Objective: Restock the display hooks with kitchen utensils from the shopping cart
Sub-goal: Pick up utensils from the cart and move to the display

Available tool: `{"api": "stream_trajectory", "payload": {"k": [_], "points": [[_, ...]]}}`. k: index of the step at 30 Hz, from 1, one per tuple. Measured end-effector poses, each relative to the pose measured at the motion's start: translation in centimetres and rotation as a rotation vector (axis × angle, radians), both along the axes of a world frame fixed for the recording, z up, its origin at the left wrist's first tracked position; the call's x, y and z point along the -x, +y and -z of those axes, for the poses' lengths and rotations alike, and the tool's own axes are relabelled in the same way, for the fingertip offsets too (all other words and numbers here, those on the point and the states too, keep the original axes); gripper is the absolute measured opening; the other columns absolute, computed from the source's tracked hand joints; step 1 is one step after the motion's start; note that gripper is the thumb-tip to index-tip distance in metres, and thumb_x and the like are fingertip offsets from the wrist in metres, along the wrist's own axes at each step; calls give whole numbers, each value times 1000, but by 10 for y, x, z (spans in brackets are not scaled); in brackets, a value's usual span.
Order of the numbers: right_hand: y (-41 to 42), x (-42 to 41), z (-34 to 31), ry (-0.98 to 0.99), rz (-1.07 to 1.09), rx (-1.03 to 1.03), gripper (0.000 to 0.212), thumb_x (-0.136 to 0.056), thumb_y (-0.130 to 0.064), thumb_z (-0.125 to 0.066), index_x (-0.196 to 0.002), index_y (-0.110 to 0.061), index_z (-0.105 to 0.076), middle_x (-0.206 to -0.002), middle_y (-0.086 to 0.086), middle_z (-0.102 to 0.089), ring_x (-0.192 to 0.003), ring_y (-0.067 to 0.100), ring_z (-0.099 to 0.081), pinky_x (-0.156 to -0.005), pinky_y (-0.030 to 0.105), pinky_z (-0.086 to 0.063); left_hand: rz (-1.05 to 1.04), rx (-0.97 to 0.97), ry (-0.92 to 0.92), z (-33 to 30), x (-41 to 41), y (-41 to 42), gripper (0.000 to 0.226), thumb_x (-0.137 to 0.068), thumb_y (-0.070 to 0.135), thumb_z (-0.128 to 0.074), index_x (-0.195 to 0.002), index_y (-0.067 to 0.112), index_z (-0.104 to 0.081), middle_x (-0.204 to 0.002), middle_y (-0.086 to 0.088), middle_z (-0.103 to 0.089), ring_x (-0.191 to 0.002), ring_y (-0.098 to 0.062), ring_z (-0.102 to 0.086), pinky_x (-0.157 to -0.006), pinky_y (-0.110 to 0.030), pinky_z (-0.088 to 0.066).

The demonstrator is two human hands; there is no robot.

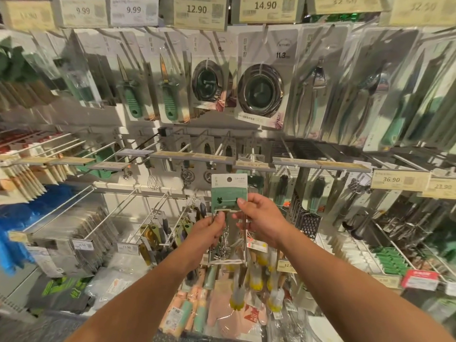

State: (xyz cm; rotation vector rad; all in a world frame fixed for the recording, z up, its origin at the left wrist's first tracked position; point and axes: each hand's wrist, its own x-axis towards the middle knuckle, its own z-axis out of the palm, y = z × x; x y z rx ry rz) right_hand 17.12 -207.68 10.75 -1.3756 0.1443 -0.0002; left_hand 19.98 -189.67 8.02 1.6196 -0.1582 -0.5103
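Both hands are up in front of the hook wall with one carded utensil between them. The left hand pinches the lower left edge of the green-and-white card, thumb on the front. The right hand grips the right side, thumb pressed on the green part. The metal part of the utensil hangs down below the hands, kinda blurry so I can't tell what tool it is. The card's hang hole sits just under the row of display hooks with the flat price tags, not on a hook yet. Lower down there's a pile of packaged utensils.
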Motion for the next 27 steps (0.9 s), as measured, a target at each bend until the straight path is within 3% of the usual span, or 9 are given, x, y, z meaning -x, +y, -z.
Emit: {"api": "stream_trajectory", "payload": {"k": [3, 5, 8, 10, 14, 19, 23, 25, 27], "points": [[-3, 6, 1, -38, 50, 41, 10, -100, -16, -65, -108, -10, -67, -101, 8, -75, -89, 21, -73, -77, 39, -59, -16, -11, -19, 3, -1, -4, 54, -82, 64, -58, -97, 12, -66, -80, 0, -58, -79, -17, -51, -78, -30, -43], [-8, 9, 1, -44, 98, 50, 8, -101, -16, -65, -106, -10, -66, -99, 9, -74, -91, 22, -72, -78, 40, -59, -1, -16, -31, 2, 1, -9, 47, -95, 58, -55, -104, 14, -71, -93, -3, -65, -90, -18, -57, -77, -26, -42], [-16, 12, 2, -41, 164, 97, 28, -101, -21, -66, -114, 3, -61, -99, 13, -60, -90, 22, -72, -79, 43, -58, -7, -46, -40, 1, 1, -18, 37, -102, 54, -49, -110, 26, -73, -110, 0, -72, -102, -16, -62, -75, -24, -38], [-19, 12, 2, -33, 190, 118, 38, -101, -23, -66, -117, 9, -54, -100, 11, -57, -86, 19, -73, -81, 46, -57, -8, -41, -35, 1, 2, -24, 36, -102, 55, -48, -108, 30, -73, -113, 2, -73, -105, -14, -62, -80, -26, -41], [-21, 11, 1, -20, 233, 109, 36, -102, -24, -65, -118, 6, -57, -100, 13, -58, -79, 14, -72, -75, 42, -60, -12, -33, -16, 2, -1, -30, 35, -100, 59, -47, -108, 34, -72, -113, 8, -75, -111, -12, -63, -104, -36, -41], [-19, 7, 1, -15, 339, 177, 28, -103, -29, -63, -114, -4, -62, -97, 8, -66, -75, 14, -71, -73, 45, -62, -31, -21, -10, 1, -3, -32, 38, -102, 59, -45, -114, 35, -71, -113, 12, -75, -115, -12, -63, -88, -29, -46], [-17, 0, 1, 11, 446, 213, 27, -103, -32, -62, -109, -6, -63, -83, 4, -67, -70, 17, -70, -65, 39, -55, -41, -39, 14, 0, -6, -29, 45, -85, 72, -50, -101, 37, -72, -126, 1, -73, -123, -18, -61, -107, -37, -46], [-16, -9, -1, 41, 466, 264, 29, -102, -37, -63, -106, -8, -64, -85, 5, -70, -79, 22, -73, -72, 44, -58, -51, -29, 20, -2, -6, -27, 58, -78, 76, -52, -118, 39, -69, -142, 2, -64, -134, -20, -54, -118, -43, -38], [-17, -21, -2, 82, 479, 351, 32, -100, -44, -62, -105, -13, -65, -93, 7, -74, -89, 25, -74, -85, 51, -60, -66, -8, 19, -3, -6, -27, 68, -90, 69, -53, -146, 29, -55, -153, 5, -52, -145, -21, -44, -121, -41, -33]]}}
